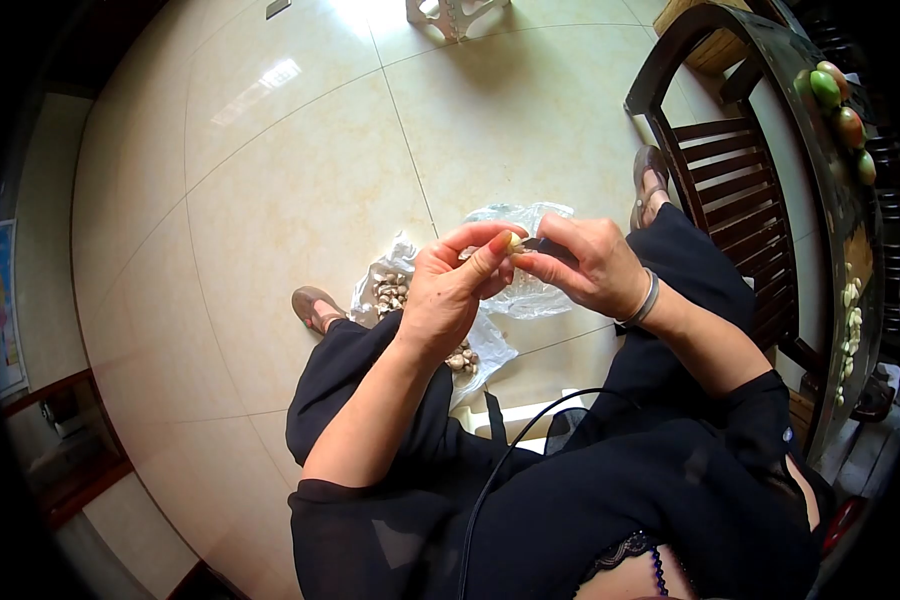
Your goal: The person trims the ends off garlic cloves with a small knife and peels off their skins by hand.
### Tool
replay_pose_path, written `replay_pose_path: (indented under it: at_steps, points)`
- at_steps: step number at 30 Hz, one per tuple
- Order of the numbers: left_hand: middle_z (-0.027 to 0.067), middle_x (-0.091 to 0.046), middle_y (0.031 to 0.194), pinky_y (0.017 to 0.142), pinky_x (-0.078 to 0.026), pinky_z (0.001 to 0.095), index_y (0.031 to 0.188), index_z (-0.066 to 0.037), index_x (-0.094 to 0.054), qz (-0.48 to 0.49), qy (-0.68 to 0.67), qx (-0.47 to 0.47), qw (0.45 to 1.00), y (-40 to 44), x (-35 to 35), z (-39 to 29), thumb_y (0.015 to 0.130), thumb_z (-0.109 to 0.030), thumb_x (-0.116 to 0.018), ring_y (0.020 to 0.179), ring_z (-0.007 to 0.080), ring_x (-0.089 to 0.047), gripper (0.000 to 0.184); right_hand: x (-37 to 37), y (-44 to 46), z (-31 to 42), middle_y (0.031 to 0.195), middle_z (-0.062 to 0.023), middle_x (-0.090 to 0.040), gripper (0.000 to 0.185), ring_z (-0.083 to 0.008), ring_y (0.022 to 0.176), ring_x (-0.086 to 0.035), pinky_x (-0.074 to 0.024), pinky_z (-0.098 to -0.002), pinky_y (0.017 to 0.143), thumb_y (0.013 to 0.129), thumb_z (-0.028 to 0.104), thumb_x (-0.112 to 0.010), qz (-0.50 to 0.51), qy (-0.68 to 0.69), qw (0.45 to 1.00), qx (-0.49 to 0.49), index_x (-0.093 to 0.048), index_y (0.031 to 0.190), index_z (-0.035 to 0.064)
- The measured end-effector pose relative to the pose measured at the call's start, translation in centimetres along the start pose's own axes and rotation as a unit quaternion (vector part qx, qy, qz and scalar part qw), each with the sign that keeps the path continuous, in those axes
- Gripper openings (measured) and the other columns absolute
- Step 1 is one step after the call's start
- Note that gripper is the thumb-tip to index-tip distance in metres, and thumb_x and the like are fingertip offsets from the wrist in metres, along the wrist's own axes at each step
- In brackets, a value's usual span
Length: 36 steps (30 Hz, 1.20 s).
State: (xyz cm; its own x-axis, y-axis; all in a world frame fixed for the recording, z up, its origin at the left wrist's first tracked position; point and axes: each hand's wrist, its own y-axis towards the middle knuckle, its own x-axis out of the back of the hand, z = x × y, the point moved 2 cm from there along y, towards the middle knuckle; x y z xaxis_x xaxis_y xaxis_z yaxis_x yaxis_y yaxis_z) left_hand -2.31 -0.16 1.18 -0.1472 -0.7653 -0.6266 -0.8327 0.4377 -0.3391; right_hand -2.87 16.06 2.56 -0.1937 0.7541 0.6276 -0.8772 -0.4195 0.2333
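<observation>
Left hand pinching clove between thumb and fingers, right hand curled with thumb at clove, exact grip unclear, clove above clear bag, brownish pieces in white bag.

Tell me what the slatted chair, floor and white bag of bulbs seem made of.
Slatted chair: probably varnished wood, from its brown sheen. Floor: likely glazed ceramic or polished stone tile, given reflections and joints. White bag: apparently thin plastic, crinkled and shiny.
</observation>
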Motion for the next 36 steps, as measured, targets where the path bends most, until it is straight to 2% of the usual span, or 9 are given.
replay_pose_path:
  at_steps: [3,5,9,19,22,24,26,28,36]
  points:
    - [0.0028,-0.058,0.080,0.063,-0.041,0.0172,0.098,0.001,-0.058,-0.017,-0.007,0.009,1.000,-0.08,0.22,0.03,0.083,-0.016,-0.058,0.068,0.0061,-0.051,0.023,0.06,-0.01,-0.17,0.053,-0.0119,-0.046,0.032,-0.0286,0.048,-0.049,-0.0369,-0.0346,0.043,0.082,0.033,-0.056,0.008,0.016,1.000,-0.001,-0.049,0.068,0.0050]
    - [0.0044,-0.059,0.092,0.069,-0.044,0.0193,0.101,-0.002,-0.056,0.024,-0.027,0.025,0.999,-0.02,0.75,0.27,0.083,-0.014,-0.057,0.077,0.0085,-0.054,0.022,0.01,-0.04,-0.20,0.053,-0.0123,-0.046,0.032,-0.0289,0.048,-0.049,-0.0366,-0.0349,0.043,0.082,0.032,-0.055,0.011,0.018,1.000,-0.003,-0.048,0.067,0.0048]
    - [0.0048,-0.059,0.092,0.067,-0.042,0.0190,0.101,-0.001,-0.056,0.021,-0.045,0.034,0.998,-0.03,0.36,-0.07,0.082,-0.012,-0.057,0.076,0.0089,-0.053,0.022,-0.12,-0.11,-0.32,0.054,-0.0126,-0.046,0.034,-0.0291,0.048,-0.049,-0.0363,-0.0355,0.043,0.083,0.032,-0.054,0.007,0.014,1.000,0.007,-0.046,0.064,0.0047]
    - [0.0037,-0.059,0.083,0.064,-0.042,0.0202,0.096,-0.001,-0.056,-0.008,-0.077,0.041,0.996,-0.01,0.33,-0.13,0.082,-0.013,-0.059,0.068,0.0085,-0.051,0.019,0.26,-0.06,0.42,0.055,-0.0114,-0.049,0.034,-0.0286,0.050,-0.051,-0.0374,-0.0354,0.043,0.082,0.033,-0.055,0.040,-0.063,0.997,0.027,-0.046,0.065,0.0054]
    - [0.0030,-0.058,0.082,0.064,-0.042,0.0204,0.095,-0.002,-0.056,-0.006,-0.082,0.043,0.996,0.01,0.54,-0.01,0.082,-0.014,-0.059,0.067,0.0086,-0.051,0.018,0.21,-0.12,0.27,0.055,-0.0116,-0.049,0.033,-0.0290,0.049,-0.051,-0.0375,-0.0352,0.043,0.081,0.033,-0.056,0.023,-0.054,0.998,0.033,-0.047,0.066,0.0054]
    - [0.0026,-0.058,0.082,0.064,-0.042,0.0205,0.095,-0.002,-0.056,0.001,-0.079,0.041,0.996,0.02,0.51,0.08,0.082,-0.015,-0.059,0.067,0.0086,-0.051,0.018,0.36,-0.04,-0.01,0.056,-0.0124,-0.049,0.032,-0.0298,0.050,-0.051,-0.0380,-0.0353,0.044,0.080,0.033,-0.057,-0.009,0.008,1.000,-0.002,-0.048,0.068,0.0049]
    - [0.0019,-0.058,0.081,0.062,-0.041,0.0199,0.094,-0.003,-0.056,0.002,-0.076,0.028,0.997,-0.03,0.36,0.12,0.082,-0.017,-0.059,0.066,0.0080,-0.050,0.018,0.58,0.08,0.08,0.057,-0.0133,-0.048,0.033,-0.0302,0.051,-0.051,-0.0383,-0.0351,0.045,0.079,0.035,-0.058,-0.011,0.001,1.000,-0.007,-0.049,0.070,0.0040]
    - [0.0017,-0.058,0.080,0.061,-0.040,0.0196,0.094,-0.003,-0.056,0.013,-0.074,0.024,0.997,0.07,0.50,0.33,0.082,-0.017,-0.058,0.065,0.0076,-0.049,0.019,0.55,0.06,-0.04,0.058,-0.0133,-0.048,0.031,-0.0256,0.049,-0.050,-0.0382,-0.0297,0.046,0.079,0.029,-0.061,0.024,0.022,0.999,-0.008,-0.049,0.075,0.0006]
    - [0.0012,-0.057,0.075,0.057,-0.037,0.0188,0.093,-0.002,-0.057,0.024,-0.036,0.025,0.999,0.12,0.47,0.55,0.082,-0.018,-0.059,0.062,0.0063,-0.046,0.019,0.62,0.15,0.29,0.056,-0.0114,-0.048,0.033,-0.0225,0.048,-0.048,-0.0370,-0.0286,0.046,0.078,0.031,-0.062,0.054,0.051,0.997,-0.030,-0.049,0.074,0.0012]
